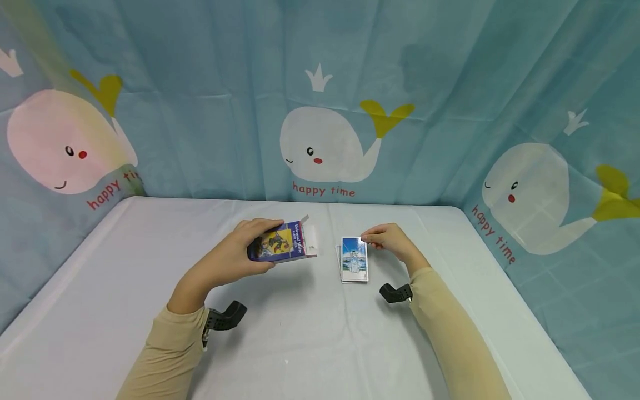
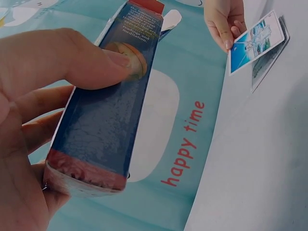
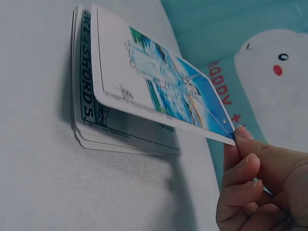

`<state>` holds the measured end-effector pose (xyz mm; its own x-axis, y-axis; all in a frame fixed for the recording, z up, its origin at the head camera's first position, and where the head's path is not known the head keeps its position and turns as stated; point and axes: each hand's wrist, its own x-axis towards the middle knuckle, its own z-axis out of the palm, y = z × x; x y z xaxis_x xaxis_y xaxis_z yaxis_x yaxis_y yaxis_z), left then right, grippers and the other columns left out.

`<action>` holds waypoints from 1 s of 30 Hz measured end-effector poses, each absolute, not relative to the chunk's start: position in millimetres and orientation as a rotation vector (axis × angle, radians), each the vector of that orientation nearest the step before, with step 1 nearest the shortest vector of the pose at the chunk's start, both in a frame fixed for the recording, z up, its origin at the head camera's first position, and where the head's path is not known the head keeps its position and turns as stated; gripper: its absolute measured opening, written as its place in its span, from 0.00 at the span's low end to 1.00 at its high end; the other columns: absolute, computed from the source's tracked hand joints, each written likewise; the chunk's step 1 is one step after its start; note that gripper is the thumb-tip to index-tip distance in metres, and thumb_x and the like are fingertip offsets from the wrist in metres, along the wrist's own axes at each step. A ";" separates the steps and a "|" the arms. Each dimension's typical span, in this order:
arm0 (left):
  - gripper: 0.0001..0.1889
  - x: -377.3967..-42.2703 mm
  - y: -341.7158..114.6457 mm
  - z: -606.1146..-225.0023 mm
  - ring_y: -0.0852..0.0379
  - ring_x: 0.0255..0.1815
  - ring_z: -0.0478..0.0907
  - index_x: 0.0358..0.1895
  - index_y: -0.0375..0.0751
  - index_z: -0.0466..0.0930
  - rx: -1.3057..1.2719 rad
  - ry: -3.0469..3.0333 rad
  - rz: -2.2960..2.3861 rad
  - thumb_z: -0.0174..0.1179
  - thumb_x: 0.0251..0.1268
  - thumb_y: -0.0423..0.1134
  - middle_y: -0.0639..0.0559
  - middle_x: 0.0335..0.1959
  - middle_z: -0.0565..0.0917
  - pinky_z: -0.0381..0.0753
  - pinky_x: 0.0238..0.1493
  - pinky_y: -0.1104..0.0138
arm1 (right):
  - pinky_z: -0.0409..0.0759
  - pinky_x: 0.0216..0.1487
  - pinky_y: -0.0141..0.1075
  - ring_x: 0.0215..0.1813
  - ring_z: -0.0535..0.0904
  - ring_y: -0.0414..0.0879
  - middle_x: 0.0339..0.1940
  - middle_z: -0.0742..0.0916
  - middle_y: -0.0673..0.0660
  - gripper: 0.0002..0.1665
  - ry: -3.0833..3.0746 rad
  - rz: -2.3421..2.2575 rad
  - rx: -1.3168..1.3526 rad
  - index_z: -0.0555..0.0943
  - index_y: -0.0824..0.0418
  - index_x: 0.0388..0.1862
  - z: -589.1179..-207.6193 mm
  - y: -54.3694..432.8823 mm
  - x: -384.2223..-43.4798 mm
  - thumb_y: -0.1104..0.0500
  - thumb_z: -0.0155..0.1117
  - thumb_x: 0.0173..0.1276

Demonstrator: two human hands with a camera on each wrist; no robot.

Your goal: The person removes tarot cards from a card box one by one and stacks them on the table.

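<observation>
My left hand [image 1: 232, 250] grips a blue tarot card box [image 1: 277, 243] above the table, its thumb on a narrow side in the left wrist view. The box's flap [image 1: 310, 240] stands open at the right end. Between thumb and finger, my right hand [image 1: 392, 243] pinches a tarot card [image 1: 354, 259] by its upper right corner. That card, with a pale figure and blue sky, is tilted over a small stack of cards [image 3: 89, 130] on the table. The stack's top card reads "Ace of Swords" in the right wrist view. Whether the box holds anything is hidden.
A white cloth covers the table [image 1: 280, 344]. Behind and beside it hangs a blue curtain [image 1: 210, 139] printed with whales and "happy time". A black wrist camera mount [image 1: 226, 316] sticks out at the left sleeve, another mount [image 1: 395, 293] at the right.
</observation>
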<state>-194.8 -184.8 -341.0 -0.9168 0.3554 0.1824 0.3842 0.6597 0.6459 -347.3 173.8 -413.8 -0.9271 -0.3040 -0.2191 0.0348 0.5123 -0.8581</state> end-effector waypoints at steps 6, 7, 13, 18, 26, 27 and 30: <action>0.40 -194.8 -184.8 -341.4 0.49 0.60 0.65 0.74 0.49 0.65 -0.632 -2.826 -1.102 0.70 0.55 0.36 0.46 0.70 0.71 0.74 0.55 0.53 | 0.71 0.33 0.31 0.27 0.71 0.38 0.23 0.81 0.47 0.16 2.393 -1.346 -0.205 0.86 0.68 0.47 -419.5 171.4 -354.1 0.57 0.67 0.68; 0.40 -194.8 -184.6 -341.4 0.49 0.60 0.65 0.74 0.48 0.65 -0.633 -2.825 -1.102 0.70 0.55 0.36 0.46 0.70 0.71 0.74 0.55 0.53 | 0.71 0.33 0.30 0.27 0.71 0.38 0.22 0.81 0.47 0.16 2.392 -1.342 -0.206 0.86 0.68 0.47 -420.5 171.1 -355.1 0.57 0.67 0.68; 0.40 -194.5 -183.8 -340.6 0.48 0.60 0.65 0.74 0.49 0.65 -0.631 -2.830 -1.107 0.70 0.55 0.36 0.45 0.70 0.71 0.74 0.55 0.53 | 0.70 0.31 0.29 0.27 0.70 0.38 0.23 0.81 0.47 0.16 2.382 -1.326 -0.190 0.85 0.68 0.48 -424.2 168.7 -357.3 0.58 0.66 0.69; 0.40 -194.8 -184.1 -340.7 0.48 0.61 0.65 0.74 0.48 0.65 -0.629 -2.834 -1.110 0.70 0.55 0.36 0.45 0.70 0.71 0.73 0.55 0.53 | 0.70 0.30 0.28 0.25 0.70 0.37 0.21 0.81 0.45 0.15 2.397 -1.299 -0.166 0.86 0.67 0.48 -428.4 164.7 -358.8 0.58 0.66 0.69; 0.40 -195.1 -184.0 -341.2 0.48 0.61 0.65 0.74 0.49 0.65 -0.627 -2.835 -1.113 0.70 0.55 0.36 0.46 0.71 0.71 0.73 0.56 0.53 | 0.70 0.30 0.28 0.25 0.72 0.37 0.21 0.82 0.46 0.11 2.469 -1.231 -0.184 0.88 0.65 0.42 -428.6 158.7 -355.5 0.58 0.66 0.68; 0.40 -195.1 -184.0 -341.1 0.48 0.61 0.65 0.74 0.49 0.65 -0.627 -2.834 -1.111 0.70 0.55 0.36 0.46 0.71 0.71 0.73 0.56 0.53 | 0.70 0.29 0.28 0.24 0.72 0.37 0.21 0.82 0.46 0.11 2.472 -1.225 -0.188 0.88 0.65 0.41 -427.8 157.9 -354.6 0.59 0.66 0.69; 0.40 -195.0 -183.6 -340.7 0.48 0.61 0.65 0.74 0.48 0.65 -0.628 -2.836 -1.109 0.70 0.55 0.36 0.46 0.70 0.71 0.73 0.55 0.53 | 0.70 0.27 0.28 0.23 0.71 0.36 0.20 0.81 0.46 0.09 2.475 -1.229 -0.189 0.88 0.64 0.38 -427.2 156.1 -353.8 0.59 0.66 0.68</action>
